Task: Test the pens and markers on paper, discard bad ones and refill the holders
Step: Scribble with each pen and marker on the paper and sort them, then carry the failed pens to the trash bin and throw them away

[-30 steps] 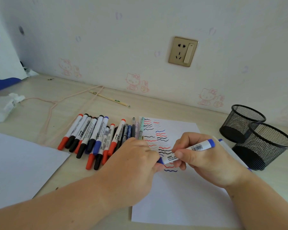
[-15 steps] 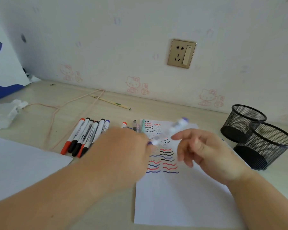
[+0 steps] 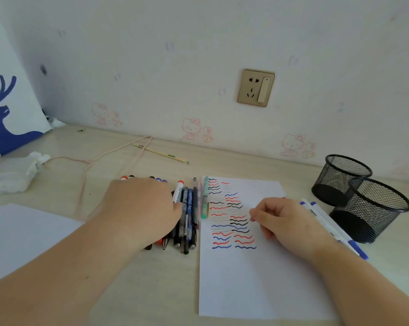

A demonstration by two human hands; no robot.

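Note:
My left hand [image 3: 139,208] lies palm down over a row of markers and pens [image 3: 189,215] on the desk, hiding most of them; its fingertips are out of sight. A red-capped marker [image 3: 179,190] and a teal pen [image 3: 205,198] show beside it. My right hand [image 3: 285,222] rests on the test paper [image 3: 245,278], fingers loosely curled and holding nothing. The sheet carries red, blue and black squiggles. Two blue-capped markers [image 3: 325,220] lie right of my right hand. Behind them stand two black mesh holders [image 3: 335,184] [image 3: 375,208], with nothing visible inside.
A second white sheet [image 3: 22,236] lies at the front left. A pink cord [image 3: 85,170], a thin wooden stick [image 3: 161,153] and a tissue pack [image 3: 10,175] sit further back. A deer-print bag [image 3: 8,109] leans at the far left. The wall has a socket [image 3: 256,87].
My right hand held a blue marker a second ago; now it holds nothing and a second blue marker lies by the holders. My left hand moved left onto the marker row.

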